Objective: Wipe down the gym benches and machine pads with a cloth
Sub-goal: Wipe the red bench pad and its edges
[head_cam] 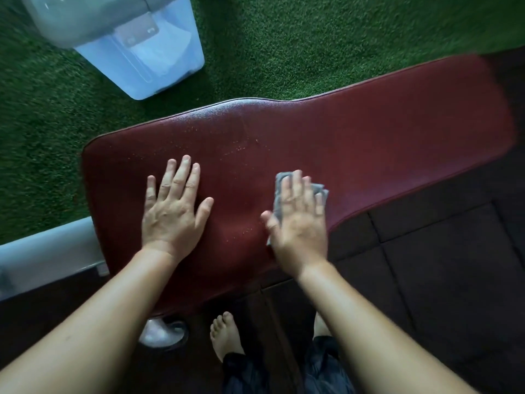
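- Dark red bench pad (355, 132) across the middle, over green turf (312, 38) and dark floor tiles (440, 265).
- Left hand (173, 209) flat on the pad's left part, fingers straight and slightly spread, holding nothing.
- Right hand (298, 223) flat on a grey cloth (279, 184), fingers straight and close together, pressing it onto the pad near the front edge; somewhat blurred.
- Pale plastic bin (136, 52) on the turf beyond.

Grey cloth (279, 189) mostly hidden under right hand (298, 220), which is motion-blurred. White plastic bin (136, 52) cut off by top edge & blurry. Bench pad (369, 132) far end smeared, supports hidden beneath. Right foot (321, 327) mostly behind forearm. White bar (48, 251) cut off at left edge.
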### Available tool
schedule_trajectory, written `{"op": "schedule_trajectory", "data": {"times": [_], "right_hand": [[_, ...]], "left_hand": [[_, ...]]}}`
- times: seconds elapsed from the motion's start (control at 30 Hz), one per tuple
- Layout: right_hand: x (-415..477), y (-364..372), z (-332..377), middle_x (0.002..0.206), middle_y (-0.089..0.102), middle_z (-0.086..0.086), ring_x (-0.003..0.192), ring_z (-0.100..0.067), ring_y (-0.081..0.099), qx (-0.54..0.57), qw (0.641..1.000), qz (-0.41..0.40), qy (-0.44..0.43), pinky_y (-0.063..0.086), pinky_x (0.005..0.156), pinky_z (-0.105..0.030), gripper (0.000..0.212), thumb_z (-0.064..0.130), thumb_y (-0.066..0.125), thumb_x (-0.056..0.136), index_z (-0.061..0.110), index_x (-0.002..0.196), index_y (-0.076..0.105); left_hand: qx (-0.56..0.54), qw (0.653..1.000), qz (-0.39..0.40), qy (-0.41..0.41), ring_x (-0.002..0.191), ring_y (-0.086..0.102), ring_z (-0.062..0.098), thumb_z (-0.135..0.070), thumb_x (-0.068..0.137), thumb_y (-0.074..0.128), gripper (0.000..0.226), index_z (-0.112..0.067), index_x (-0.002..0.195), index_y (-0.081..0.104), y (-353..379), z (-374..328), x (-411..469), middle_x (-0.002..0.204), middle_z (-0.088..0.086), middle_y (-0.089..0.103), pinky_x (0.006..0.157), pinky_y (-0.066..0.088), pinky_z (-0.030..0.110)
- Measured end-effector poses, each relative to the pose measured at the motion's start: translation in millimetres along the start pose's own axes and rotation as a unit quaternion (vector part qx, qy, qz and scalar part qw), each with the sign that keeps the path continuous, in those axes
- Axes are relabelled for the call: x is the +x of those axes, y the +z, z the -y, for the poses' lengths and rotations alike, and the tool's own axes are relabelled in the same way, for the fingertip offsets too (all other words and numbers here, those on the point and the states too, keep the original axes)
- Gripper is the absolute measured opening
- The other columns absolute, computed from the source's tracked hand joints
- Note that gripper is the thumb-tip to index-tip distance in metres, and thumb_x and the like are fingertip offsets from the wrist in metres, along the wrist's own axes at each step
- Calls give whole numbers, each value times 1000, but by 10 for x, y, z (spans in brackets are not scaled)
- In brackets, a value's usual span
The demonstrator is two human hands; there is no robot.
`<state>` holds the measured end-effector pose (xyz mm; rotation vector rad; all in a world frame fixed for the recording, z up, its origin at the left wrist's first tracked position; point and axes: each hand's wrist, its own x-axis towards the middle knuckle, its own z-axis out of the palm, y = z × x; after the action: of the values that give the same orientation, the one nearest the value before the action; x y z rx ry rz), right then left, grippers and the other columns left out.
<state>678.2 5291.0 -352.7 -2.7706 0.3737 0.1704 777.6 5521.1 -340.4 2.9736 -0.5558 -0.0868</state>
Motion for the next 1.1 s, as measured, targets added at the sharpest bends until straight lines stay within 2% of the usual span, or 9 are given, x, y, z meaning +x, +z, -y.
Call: {"op": "schedule_trajectory", "data": {"times": [0.13,0.23,0.3,0.43,0.53,0.73,0.87,0.97,1.1], "right_hand": [[58,-3,-281,172,11,-5,159,-24,6,-29,995,16,-94,5,127,-48,75,56,30,101,16,164,18],[255,-161,-671,172,6,-7,159,-25,2,-1,999,-9,44,5,127,-52,76,55,24,101,13,164,16],[206,-133,-469,172,5,-9,159,-27,0,17,994,-30,104,1,128,-51,78,57,22,101,11,164,17],[-190,68,159,173,3,-7,159,-24,-4,11,1000,4,-1,-6,128,-45,78,58,28,102,13,164,15],[-112,36,-27,172,9,-3,159,-21,3,-6,996,25,-81,-2,128,-44,76,56,32,101,16,164,19],[595,-212,-393,173,-4,-8,159,-25,-6,-11,994,7,105,-3,128,-48,84,63,14,98,12,165,7],[179,-41,248,172,-5,-9,159,-26,-8,-29,998,51,-30,-4,128,-49,84,63,19,99,13,165,5],[375,-101,136,173,0,-2,159,-20,-5,-18,992,68,-105,-3,128,-45,80,62,24,99,18,165,11],[1403,-312,-201,173,-4,-9,159,-27,-5,-35,999,24,32,-4,128,-48,81,61,17,99,13,165,6]], "left_hand": [[18,1000,-8,5,160,12,21,-55,99,37,71,-25,163,30,5,64,-70,174,-3,16,126,6,61],[30,999,-29,4,160,15,23,-55,99,38,71,-25,163,32,62,54,-79,173,-2,18,125,8,61],[34,999,-35,4,160,16,23,-55,99,38,70,-25,162,32,84,67,-74,173,-1,19,126,9,61],[32,999,-36,3,160,15,22,-55,99,39,70,-25,163,31,86,68,-76,173,-2,18,126,8,60],[33,999,-38,5,160,15,23,-55,99,39,70,-26,163,31,93,74,-77,173,-2,18,126,9,60],[38,998,-42,7,160,15,22,-54,100,40,70,-25,163,30,108,81,-80,173,-2,18,126,9,60],[40,998,-48,10,160,17,23,-53,100,42,70,-24,163,32,104,89,-96,173,-1,19,126,11,60],[28,998,-53,11,159,18,23,-52,99,42,69,-24,162,34,98,80,-87,172,-1,21,126,12,60],[28,998,-55,11,159,19,23,-52,99,44,69,-24,162,34,114,70,-81,172,-1,22,126,13,60]]}}
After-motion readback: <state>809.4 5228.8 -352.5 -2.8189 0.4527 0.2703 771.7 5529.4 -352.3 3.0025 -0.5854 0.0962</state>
